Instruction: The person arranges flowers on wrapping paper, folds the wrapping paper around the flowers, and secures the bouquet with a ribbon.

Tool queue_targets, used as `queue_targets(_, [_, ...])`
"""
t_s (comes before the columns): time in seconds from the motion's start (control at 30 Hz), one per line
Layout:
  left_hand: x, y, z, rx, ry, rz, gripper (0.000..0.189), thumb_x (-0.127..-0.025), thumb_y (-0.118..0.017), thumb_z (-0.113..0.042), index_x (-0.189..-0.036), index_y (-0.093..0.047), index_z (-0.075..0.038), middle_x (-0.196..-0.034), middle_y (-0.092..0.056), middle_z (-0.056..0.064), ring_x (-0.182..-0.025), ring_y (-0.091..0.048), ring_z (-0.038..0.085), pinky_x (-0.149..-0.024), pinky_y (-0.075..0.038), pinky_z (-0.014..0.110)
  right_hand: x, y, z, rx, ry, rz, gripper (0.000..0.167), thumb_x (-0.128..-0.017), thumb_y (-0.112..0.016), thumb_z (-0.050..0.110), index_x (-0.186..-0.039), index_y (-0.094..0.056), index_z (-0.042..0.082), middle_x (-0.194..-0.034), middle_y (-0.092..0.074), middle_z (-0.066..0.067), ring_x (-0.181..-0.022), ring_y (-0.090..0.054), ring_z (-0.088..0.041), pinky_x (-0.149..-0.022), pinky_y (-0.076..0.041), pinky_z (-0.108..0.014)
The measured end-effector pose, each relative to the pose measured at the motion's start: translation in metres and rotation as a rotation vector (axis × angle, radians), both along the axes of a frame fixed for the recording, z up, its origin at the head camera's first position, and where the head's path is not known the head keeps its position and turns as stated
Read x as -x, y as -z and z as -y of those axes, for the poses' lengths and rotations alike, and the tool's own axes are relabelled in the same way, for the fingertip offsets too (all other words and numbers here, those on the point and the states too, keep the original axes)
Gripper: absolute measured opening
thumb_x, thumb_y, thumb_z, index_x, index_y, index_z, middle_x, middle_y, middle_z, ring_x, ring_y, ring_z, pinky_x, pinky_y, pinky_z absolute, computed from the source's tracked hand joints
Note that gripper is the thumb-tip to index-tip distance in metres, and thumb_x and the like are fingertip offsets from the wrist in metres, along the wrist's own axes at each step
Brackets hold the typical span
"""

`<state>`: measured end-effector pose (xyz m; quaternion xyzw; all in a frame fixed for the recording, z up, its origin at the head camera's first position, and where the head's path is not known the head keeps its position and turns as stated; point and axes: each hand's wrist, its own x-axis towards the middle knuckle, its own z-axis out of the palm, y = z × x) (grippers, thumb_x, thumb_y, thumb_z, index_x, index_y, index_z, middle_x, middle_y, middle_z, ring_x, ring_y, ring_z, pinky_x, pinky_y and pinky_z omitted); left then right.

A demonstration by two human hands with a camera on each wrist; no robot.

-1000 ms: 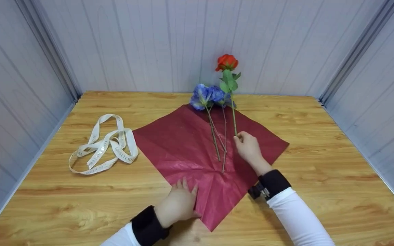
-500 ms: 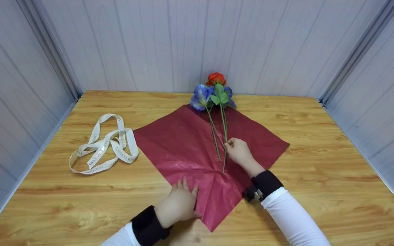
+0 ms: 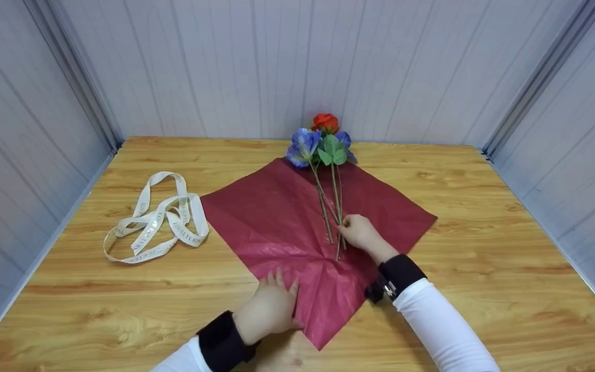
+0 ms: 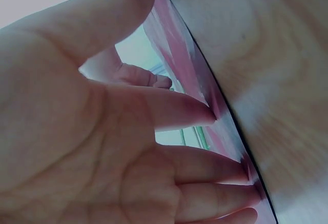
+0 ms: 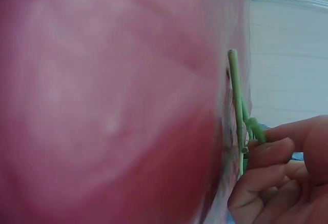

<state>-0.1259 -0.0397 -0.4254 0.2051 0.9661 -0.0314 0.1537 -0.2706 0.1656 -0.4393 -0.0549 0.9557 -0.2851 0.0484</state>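
Note:
In the head view my right hand pinches the lower stem of a red rose between thumb and fingers. The rose lies over several blue flowers, its green leaves partly covering one bloom. Their thin stems cross on a dark red sheet of wrapping paper, set with one corner toward me. My left hand rests on the paper's near left edge with fingers spread. The left wrist view shows those fingers extended, tips at the paper. Green stem ends stand beside my right fingers in the right wrist view.
A loosely looped white ribbon with printed lettering lies on the wooden table, left of the paper. Pale panel walls stand behind the table and on both sides.
My right hand has brought the rose left and down, from beside the blue flowers to lying over them, its bloom now lower in view. The left hand has stayed in place on the paper.

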Motion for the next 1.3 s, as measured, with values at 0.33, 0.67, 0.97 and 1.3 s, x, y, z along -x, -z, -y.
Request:
queue_targets(0.33, [0.0008,-0.0012,0.0004,0.01,0.006,0.0,0.086,-0.078,-0.064,-0.061,-0.145,-0.04,-0.011,-0.144,-0.037,0.028,-0.132,-0.039,0.042,-0.108,-0.034,0.048,-0.0011,0.0001,-0.0008,-0.064,-0.048,0.005,0.031,-0.091,-0.06,0.016,-0.065,-0.045,0.01,-0.063,-0.04,0.001,-0.06,-0.038,-0.015,-0.057,-0.031,-0.024])
queue_targets(0.67, [0.0007,-0.0009,-0.0005,0.007,0.001,0.001,0.087,-0.078,-0.064,-0.061,-0.145,-0.04,-0.011,-0.144,-0.037,0.028,-0.132,-0.039,0.042,-0.108,-0.034,0.047,-0.0017,-0.0011,0.0005,-0.061,-0.05,0.023,0.034,-0.089,-0.063,0.018,-0.063,-0.043,0.013,-0.059,-0.037,0.003,-0.056,-0.036,-0.013,-0.055,-0.03,-0.024])
queue_targets(0.97, [0.0003,-0.0017,-0.0016,0.017,-0.006,0.008,0.086,-0.079,-0.064,-0.06,-0.145,-0.039,-0.012,-0.145,-0.036,0.028,-0.134,-0.038,0.041,-0.109,-0.034,0.045,-0.0017,-0.002,-0.0006,-0.027,-0.012,0.023,0.037,-0.091,-0.061,0.023,-0.06,-0.042,0.014,-0.054,-0.039,0.004,-0.051,-0.036,-0.012,-0.051,-0.029,-0.023])
queue_targets(1.3, [-0.0002,-0.0018,-0.0005,-0.003,-0.003,0.006,0.087,-0.078,-0.065,-0.059,-0.145,-0.038,-0.011,-0.145,-0.035,0.029,-0.133,-0.038,0.042,-0.108,-0.034,0.046,-0.0056,-0.0024,0.0016,-0.008,-0.006,0.004,0.033,-0.09,-0.062,0.021,-0.062,-0.046,0.013,-0.056,-0.041,0.003,-0.053,-0.039,-0.012,-0.052,-0.031,-0.023])
